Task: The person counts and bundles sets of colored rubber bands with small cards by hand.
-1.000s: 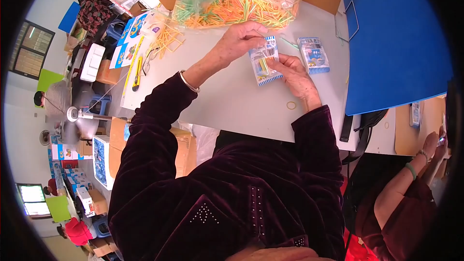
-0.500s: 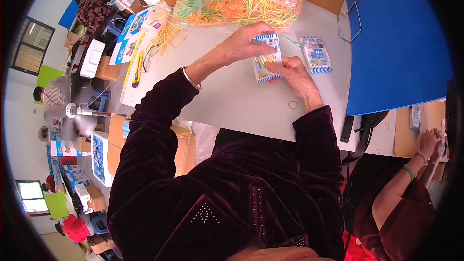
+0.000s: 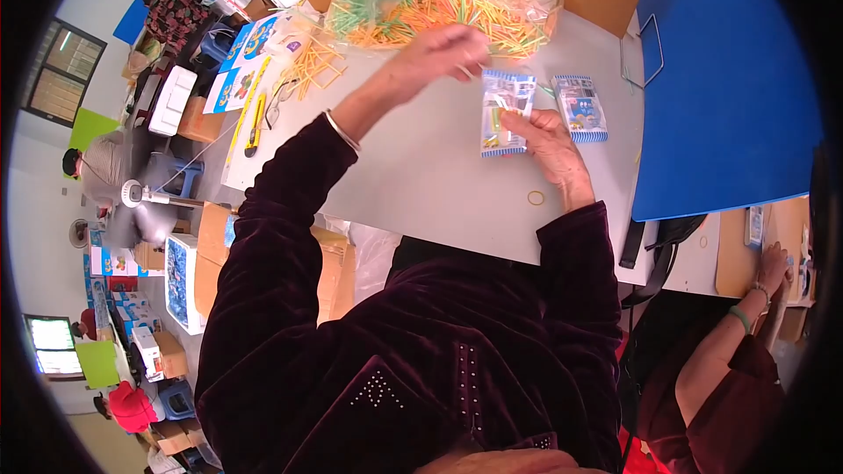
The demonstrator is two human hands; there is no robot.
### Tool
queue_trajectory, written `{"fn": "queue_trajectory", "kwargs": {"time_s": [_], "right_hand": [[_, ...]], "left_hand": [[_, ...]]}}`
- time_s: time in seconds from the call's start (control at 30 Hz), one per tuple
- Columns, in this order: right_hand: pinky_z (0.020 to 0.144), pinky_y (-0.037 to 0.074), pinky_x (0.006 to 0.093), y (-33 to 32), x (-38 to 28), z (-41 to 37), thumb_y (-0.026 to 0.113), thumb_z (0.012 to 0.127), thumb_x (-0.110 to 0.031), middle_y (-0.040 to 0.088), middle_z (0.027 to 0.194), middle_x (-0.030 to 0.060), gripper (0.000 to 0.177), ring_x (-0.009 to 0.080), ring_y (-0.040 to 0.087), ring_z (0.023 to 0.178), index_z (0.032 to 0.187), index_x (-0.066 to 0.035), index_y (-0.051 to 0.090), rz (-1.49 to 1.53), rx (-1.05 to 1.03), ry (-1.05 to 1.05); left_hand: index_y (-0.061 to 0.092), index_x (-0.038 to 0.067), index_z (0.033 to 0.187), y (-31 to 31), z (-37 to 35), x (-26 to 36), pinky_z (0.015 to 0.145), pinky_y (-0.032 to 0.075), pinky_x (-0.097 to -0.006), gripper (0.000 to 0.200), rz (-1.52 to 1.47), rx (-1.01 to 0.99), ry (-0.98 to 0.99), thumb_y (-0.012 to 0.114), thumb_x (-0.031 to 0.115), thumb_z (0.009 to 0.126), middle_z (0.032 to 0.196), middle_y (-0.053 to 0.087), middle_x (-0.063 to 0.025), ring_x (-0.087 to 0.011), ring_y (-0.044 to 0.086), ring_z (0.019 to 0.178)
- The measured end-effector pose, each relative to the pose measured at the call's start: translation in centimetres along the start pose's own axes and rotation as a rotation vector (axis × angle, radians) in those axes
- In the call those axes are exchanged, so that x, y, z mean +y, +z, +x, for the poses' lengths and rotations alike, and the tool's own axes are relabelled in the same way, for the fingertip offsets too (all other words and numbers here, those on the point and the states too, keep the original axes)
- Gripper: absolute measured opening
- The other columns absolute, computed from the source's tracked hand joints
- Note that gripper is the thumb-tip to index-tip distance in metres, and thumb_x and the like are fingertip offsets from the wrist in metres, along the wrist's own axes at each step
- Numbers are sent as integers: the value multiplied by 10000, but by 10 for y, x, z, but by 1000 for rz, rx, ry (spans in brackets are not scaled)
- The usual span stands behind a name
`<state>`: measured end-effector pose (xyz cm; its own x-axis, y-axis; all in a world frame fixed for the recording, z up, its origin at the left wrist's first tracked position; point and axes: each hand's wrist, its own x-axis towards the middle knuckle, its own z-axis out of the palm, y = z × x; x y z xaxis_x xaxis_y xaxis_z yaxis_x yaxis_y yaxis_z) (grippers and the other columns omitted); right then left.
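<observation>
My right hand (image 3: 553,147) grips a small clear packet (image 3: 507,92) with blue-striped ends, thumb across its front. Something yellow-green shows inside the packet. Up and to the left of it, my left hand (image 3: 443,51) is off the packet and smeared by motion, so I cannot make out whether its fingers hold anything. A second blue-and-white packet (image 3: 580,109) lies flat on the table, just right of the held one. In front of my left hand sits a big clear plastic bag (image 3: 448,13) full of thin orange, yellow and green sticks.
On the grey-white table (image 3: 413,175) are a rubber band (image 3: 536,197), a yellow cutter knife (image 3: 255,125), eyeglasses (image 3: 279,104) and loose sticks (image 3: 314,66). A blue panel (image 3: 729,96) stands at right. A co-worker's arm (image 3: 746,307) is lower right.
My left hand has let go of the packet and moved up, away from it. The right hand keeps its grip, and the packet has shifted slightly right.
</observation>
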<state>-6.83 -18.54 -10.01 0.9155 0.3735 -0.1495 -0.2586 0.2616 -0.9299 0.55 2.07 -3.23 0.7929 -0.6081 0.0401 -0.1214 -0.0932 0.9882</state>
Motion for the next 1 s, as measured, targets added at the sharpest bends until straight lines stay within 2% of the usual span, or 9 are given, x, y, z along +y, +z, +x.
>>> {"fn": "queue_trajectory", "kwargs": {"time_s": [0.07,0.13,0.17,0.23,0.37,0.43,0.77,0.83,1.0], "right_hand": [[607,456,220,-5,-3,-1,661,796,-216,632,804,7,209,62,563,674,888,-29,651,-6,76,-29],[621,455,218,-10,-1,2,662,796,-213,634,811,8,214,62,563,682,900,-27,647,20,104,-43],[634,454,216,-11,0,4,662,797,-211,635,818,8,219,62,564,691,912,-25,643,45,133,-53],[650,452,216,-12,6,8,661,798,-205,636,830,10,222,63,565,704,925,-25,639,19,136,-88],[693,448,218,-11,6,9,653,805,-187,635,864,14,224,64,566,745,955,-21,631,9,159,-123],[659,449,210,-9,5,8,648,809,-190,638,846,19,236,61,565,718,962,-12,630,14,171,-133],[651,447,201,-8,6,10,628,822,-211,640,831,22,258,56,561,704,971,-1,627,-29,165,-132],[649,447,201,-7,9,12,630,821,-213,640,830,22,259,55,561,704,969,0,627,-15,156,-119],[639,448,201,-10,8,10,634,815,-203,641,824,23,252,55,564,700,963,2,629,-40,183,-138]], "left_hand": [[523,32,1099,-35,6,-7,784,447,-264,288,10,107,-41,569,156,844,959,603,-53,-112,556,889],[568,7,1026,-72,13,-28,755,457,-260,231,165,351,109,552,155,849,892,615,-43,-130,577,839],[568,7,1026,-87,19,-39,755,457,-260,231,167,351,112,552,155,849,892,615,-43,-130,577,839],[612,8,951,-106,29,-56,701,465,-258,176,714,355,162,546,120,834,834,633,-56,-132,592,786],[623,52,710,-87,52,-72,650,475,-319,141,950,323,242,574,181,740,722,601,-111,-217,603,695],[625,65,716,-70,59,-68,674,478,-384,167,1245,347,-183,566,222,715,761,621,-112,-269,614,741],[628,58,736,-88,73,-83,662,488,-409,187,1224,388,-151,537,213,686,817,633,-134,-313,612,755],[635,46,768,-77,79,-75,674,496,-393,200,1222,287,-142,544,207,690,817,636,-131,-320,613,758],[636,28,792,-49,85,-77,676,499,-392,218,1250,343,-197,554,197,681,806,631,-157,-332,612,747]]}}
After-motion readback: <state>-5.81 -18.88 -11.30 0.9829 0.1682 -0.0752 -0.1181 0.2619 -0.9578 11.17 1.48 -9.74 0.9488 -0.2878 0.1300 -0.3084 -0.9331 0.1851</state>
